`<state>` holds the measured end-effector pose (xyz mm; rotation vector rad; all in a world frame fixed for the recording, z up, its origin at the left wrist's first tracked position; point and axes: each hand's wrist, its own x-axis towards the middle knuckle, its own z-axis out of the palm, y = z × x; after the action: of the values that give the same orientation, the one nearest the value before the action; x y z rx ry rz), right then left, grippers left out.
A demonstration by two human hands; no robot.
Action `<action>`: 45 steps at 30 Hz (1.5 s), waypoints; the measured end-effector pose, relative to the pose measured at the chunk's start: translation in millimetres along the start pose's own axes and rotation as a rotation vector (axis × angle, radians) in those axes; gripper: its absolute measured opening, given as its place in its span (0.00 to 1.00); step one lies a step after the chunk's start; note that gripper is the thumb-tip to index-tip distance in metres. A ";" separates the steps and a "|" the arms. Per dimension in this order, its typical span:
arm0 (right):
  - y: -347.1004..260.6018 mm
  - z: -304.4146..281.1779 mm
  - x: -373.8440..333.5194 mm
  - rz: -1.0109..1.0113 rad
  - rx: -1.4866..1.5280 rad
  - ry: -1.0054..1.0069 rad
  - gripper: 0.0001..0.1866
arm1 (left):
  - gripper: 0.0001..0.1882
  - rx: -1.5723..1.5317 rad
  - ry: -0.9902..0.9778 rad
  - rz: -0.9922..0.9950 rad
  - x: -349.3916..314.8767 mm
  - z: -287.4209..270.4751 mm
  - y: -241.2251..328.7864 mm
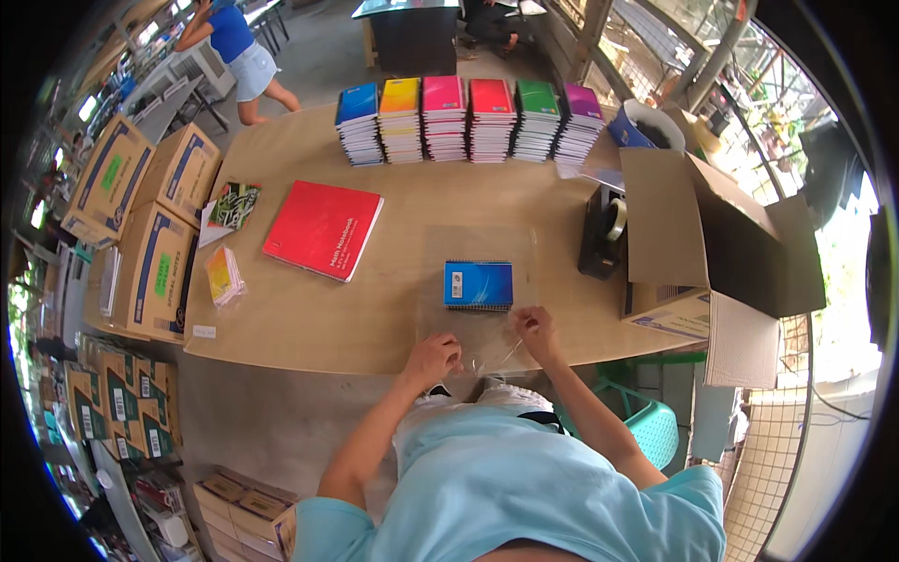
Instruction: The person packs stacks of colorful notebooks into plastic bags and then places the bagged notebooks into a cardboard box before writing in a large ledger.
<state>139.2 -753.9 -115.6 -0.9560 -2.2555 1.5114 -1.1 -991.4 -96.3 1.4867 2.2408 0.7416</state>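
Near the front edge of the table (356, 318), a small blue notebook (478, 286) is laid flat, its spiral turned toward the wearer. It is surrounded by a sheet of clear film (522, 245); whether it is covered or only supported by the film cannot be told. At the film's near right corner, a fold is pinched between thumb and fingers by the right hand (535, 334), just beside the notebook. By the left hand (434, 359), the near left part of the film is reached with curled fingers; whether anything is gripped there cannot be told.

Along the far edge, six notebook stacks (445, 131) are lined up, topped in blue, yellow, pink, red, green and purple. To the left, a large red notebook (324, 229) is set at a slant, with a small yellow packet (224, 278) placed beyond it. To the right, a black tape dispenser (599, 239) is stood beside an open carton (667, 220), its flaps spread.
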 end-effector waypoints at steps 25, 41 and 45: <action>-18.0 7.5 73.8 0.243 0.180 -0.040 0.31 | 0.21 -0.842 0.272 -0.568 64.4 -6.0 -77.4; -271.1 -262.8 -222.5 -0.258 -0.155 -0.199 0.27 | 0.18 -0.243 0.125 0.237 44.8 -18.2 11.3; -274.6 -418.5 -368.6 0.223 -0.668 1.221 0.42 | 0.14 -0.108 -0.230 0.477 68.7 17.0 -48.6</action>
<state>540.9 -756.7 358.8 -1.6914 -1.6441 -0.0344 -54.3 -939.3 -139.0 1.9657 1.6681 0.7617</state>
